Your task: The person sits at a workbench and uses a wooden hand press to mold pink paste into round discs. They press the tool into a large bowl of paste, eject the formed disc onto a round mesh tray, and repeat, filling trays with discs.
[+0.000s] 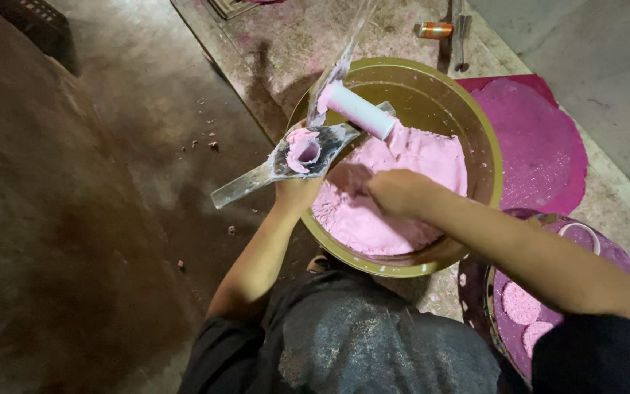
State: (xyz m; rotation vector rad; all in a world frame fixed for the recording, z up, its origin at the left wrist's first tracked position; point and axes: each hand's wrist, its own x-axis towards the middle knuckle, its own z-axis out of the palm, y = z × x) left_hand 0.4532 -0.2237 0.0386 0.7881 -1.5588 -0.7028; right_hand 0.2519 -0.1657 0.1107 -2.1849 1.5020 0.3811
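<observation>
Powder (395, 190), soft and pink, fills our round olive-rimmed basin (490, 146), heaped against its far wall. Our right hand (395, 191) digs into it, fingers curled and pressed together. Our left hand (297, 193) is clenched around a metal mould (308, 153) with long flat handles, held over the basin's near-left rim; its cup is packed with pink powder. A smooth white cylinder (359, 111) rests across the mould. Beside us a round tray (508, 328) carries pressed pink discs (520, 303).
</observation>
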